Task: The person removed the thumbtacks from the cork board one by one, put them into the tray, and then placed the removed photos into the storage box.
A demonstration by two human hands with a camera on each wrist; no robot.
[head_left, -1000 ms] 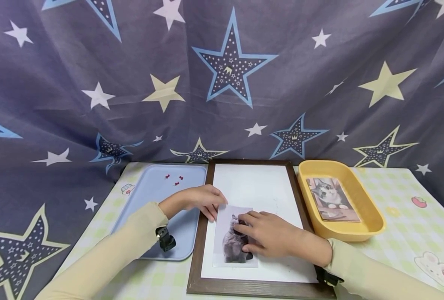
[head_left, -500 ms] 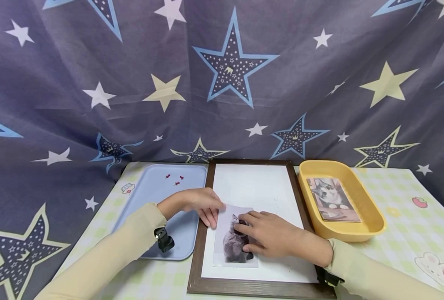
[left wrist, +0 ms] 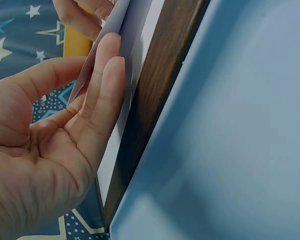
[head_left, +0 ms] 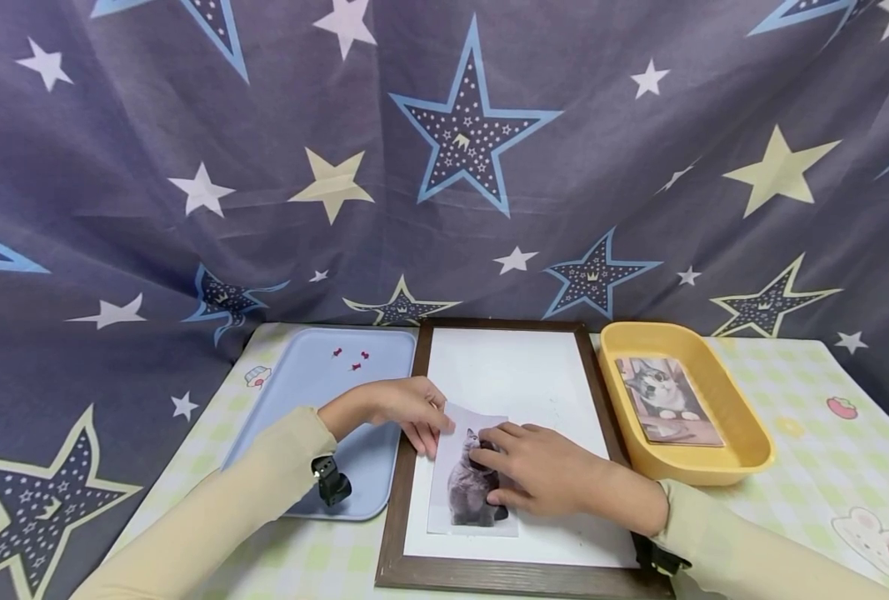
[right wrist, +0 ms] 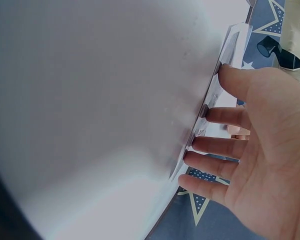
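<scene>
A photo of a grey cat (head_left: 468,496) lies on the left part of a white board (head_left: 511,367) with a dark brown frame. At its upper left corner my left hand (head_left: 407,408) pinches the photo. The left wrist view shows the photo's edge (left wrist: 117,15) between thumb and fingers, the corner lifted off the board. My right hand (head_left: 545,471) rests on the photo's right side with fingers spread and covers part of the cat. In the right wrist view those fingertips (right wrist: 202,186) press along the photo and board surface.
Left of the board sits a light blue tray (head_left: 309,392) with red pushpins (head_left: 356,367) near its far end. On the right, a yellow bin (head_left: 744,454) holds a cat picture (head_left: 665,396). Behind the checked tablecloth (head_left: 811,433) hangs a star-patterned curtain (head_left: 264,125).
My left thumb has slid slightly down the photo's left edge, and the upper left corner now shows above it. The right hand and the rest of the photo have stayed put.
</scene>
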